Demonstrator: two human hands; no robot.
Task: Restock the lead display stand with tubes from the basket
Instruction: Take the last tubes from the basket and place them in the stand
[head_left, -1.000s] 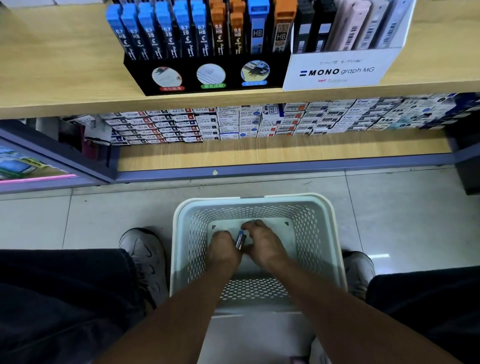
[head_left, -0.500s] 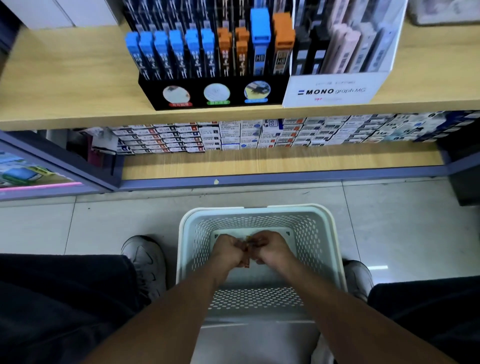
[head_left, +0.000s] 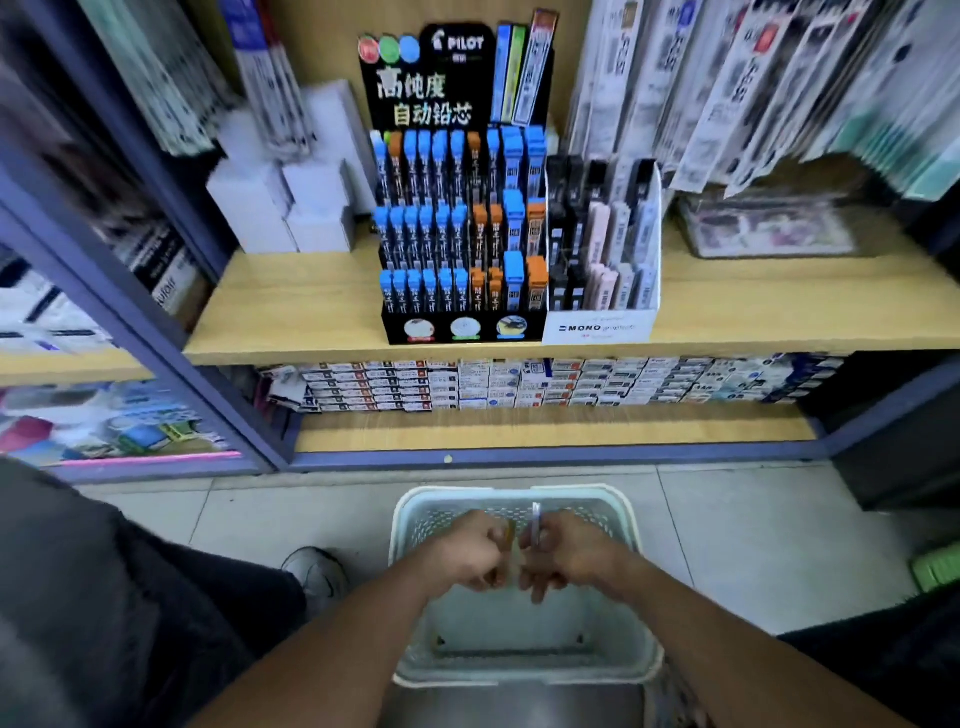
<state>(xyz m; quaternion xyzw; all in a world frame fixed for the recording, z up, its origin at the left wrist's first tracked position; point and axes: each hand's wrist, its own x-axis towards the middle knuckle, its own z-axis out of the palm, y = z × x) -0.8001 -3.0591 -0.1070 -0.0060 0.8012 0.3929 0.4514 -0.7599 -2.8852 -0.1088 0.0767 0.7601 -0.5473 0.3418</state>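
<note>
We hold both hands above the pale basket on the floor — our left hand in a closed grip on an orange-capped tube that barely peeks out, our right hand in a closed grip on a blue-capped tube that stands upright above the fist. The two fists are just beside each other, knuckles nearly touching. Up on the wooden shelf the black lead display stand shows three tiers of blue and orange tubes — a white box of leads sits against its right side.
</note>
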